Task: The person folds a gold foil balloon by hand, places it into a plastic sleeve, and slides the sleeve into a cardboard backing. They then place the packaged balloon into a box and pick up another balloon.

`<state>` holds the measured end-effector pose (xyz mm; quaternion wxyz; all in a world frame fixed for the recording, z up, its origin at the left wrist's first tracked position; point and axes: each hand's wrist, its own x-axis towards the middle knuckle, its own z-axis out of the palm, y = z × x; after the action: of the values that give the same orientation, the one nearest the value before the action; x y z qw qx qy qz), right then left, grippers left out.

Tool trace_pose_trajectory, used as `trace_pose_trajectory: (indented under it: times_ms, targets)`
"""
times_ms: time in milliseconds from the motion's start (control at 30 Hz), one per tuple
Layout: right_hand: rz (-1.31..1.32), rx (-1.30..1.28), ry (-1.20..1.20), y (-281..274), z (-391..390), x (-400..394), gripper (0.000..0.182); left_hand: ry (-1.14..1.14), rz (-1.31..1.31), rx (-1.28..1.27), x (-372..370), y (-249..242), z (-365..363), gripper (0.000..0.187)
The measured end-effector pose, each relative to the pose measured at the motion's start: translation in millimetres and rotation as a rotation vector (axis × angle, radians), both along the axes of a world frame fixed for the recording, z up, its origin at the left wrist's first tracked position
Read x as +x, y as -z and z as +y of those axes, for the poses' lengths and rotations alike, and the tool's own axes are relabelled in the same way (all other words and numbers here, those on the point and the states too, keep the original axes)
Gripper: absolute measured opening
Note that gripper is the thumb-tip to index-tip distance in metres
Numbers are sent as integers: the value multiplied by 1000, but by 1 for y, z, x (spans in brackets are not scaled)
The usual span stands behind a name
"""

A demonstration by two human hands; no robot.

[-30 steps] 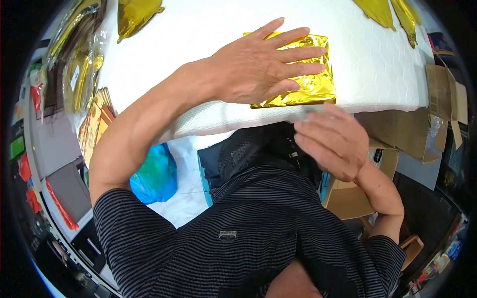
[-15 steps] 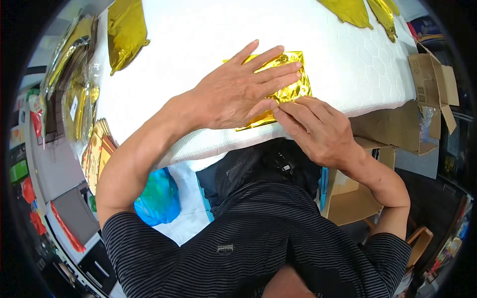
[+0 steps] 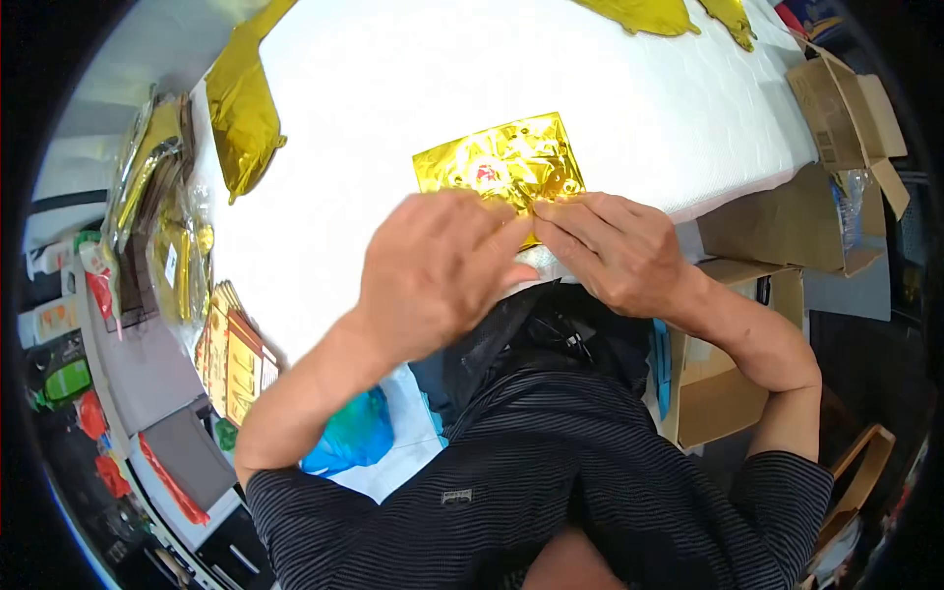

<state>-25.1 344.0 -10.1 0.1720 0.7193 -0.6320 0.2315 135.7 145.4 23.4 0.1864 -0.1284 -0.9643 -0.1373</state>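
A shiny gold foil sheet (image 3: pixel 447 169), with a small red-and-white mark near its middle, lies crinkled on the padded white surface close to its near edge. My right hand (image 3: pixel 624 251) is closed at the sheet's near right side, fingertips and thumb pinching the foil. Over the near left part of the sheet, my left hand (image 3: pixel 428 265) is smeared by motion. Its fingers point toward the right fingertips, and its thumb sticks out below. Both hands cover the near edge of the foil.
Gold foil balloons lie at the far left (image 3: pixel 241 133) and far right (image 3: pixel 649 12) of the white surface. Plastic-wrapped gold packages (image 3: pixel 177 261) and printed cards (image 3: pixel 236 364) line the left edge. An open cardboard box (image 3: pixel 831 113) stands at right, a blue bag (image 3: pixel 354 433) below.
My left hand has lifted from lying spread across the foil and moved back toward me, uncovering the red mark. The right hand keeps its pinch. The head view has shifted slightly.
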Motion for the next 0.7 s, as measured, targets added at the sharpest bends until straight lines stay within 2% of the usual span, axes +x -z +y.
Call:
trace_pose_trajectory:
  times_ms: [67,167,400,500,567,600,633,667,700]
  targets:
    - [-37,27,2,2,-1,0,33,-115,17,-74,3,4,19,36]
    - [-88,21,-10,5,-1,-1,32,-172,-34,-120,4,14,24,35]
    - [-114,-58,-15,4,-1,-4,31,-171,66,-239,-4,17,30,27]
    - [-95,28,-12,-6,0,-10,30,-172,122,-233,-9,13,26,26]
    - [-191,-24,-29,-8,-1,-18,23,-221,-90,-40,-11,1,20,21]
    - [-188,-26,-30,-13,-3,-22,23,-231,-44,163,-17,-7,20,13]
    - [-353,-87,-7,-22,-5,-26,18,-330,-116,363,-20,-14,19,9]
    - [-518,-148,13,-34,-7,-29,13,-414,-292,668,-23,-28,14,12]
    - [-915,-50,100,-50,0,-29,20,-491,-468,974,-27,-46,9,15]
